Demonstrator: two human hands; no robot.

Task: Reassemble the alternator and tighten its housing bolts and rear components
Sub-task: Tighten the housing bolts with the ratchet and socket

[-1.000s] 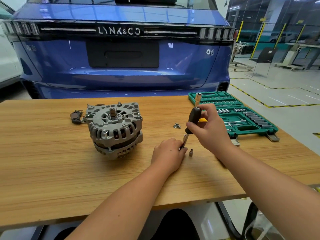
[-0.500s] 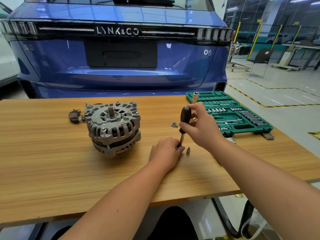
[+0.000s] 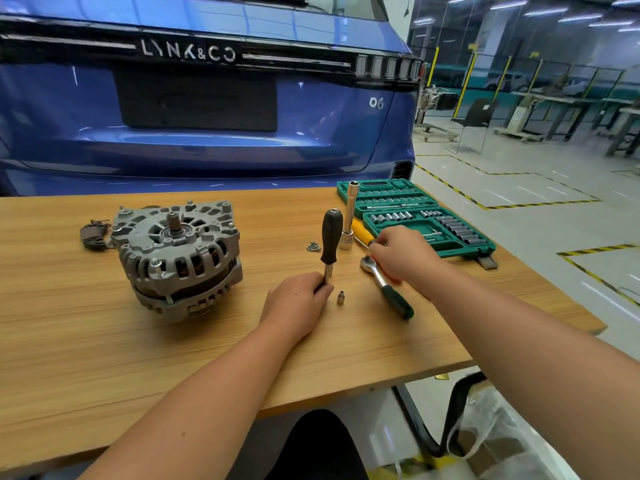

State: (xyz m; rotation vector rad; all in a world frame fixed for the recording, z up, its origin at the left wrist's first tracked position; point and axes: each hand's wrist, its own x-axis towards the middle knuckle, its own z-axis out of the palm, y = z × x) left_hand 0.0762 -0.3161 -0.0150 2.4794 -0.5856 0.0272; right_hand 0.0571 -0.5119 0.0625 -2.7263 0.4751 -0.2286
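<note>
A: We are looking down at a wooden workbench [image 3: 104, 358] parked behind a blue car [image 3: 207, 133]. The alternator [image 3: 178, 258] is sitting on the left half of the bench, shaft end pointing up, well apart from both hands.

B: We are seeing the left hand [image 3: 298, 306] curling round the metal shank of a black-handled driver [image 3: 331, 240], which is standing nearly upright with its handle on top. A small socket [image 3: 340, 297] is standing on the wood just beside that hand.

A: The right hand [image 3: 401, 254] is reaching over the head of the ratchet [image 3: 388, 289], whose green grip is lying toward us. Its fingertips are resting near a yellow-handled tool [image 3: 362, 232]; whether they are pinching anything we cannot tell.

B: We are also noting a long socket extension [image 3: 348, 220] standing upright beside the yellow handle, a few loose screws [image 3: 313, 247] lying left of it, and the green socket case [image 3: 415, 216] lying open at the bench's far right.

A: A dark small part [image 3: 94, 234] is lying just left of the alternator
</note>
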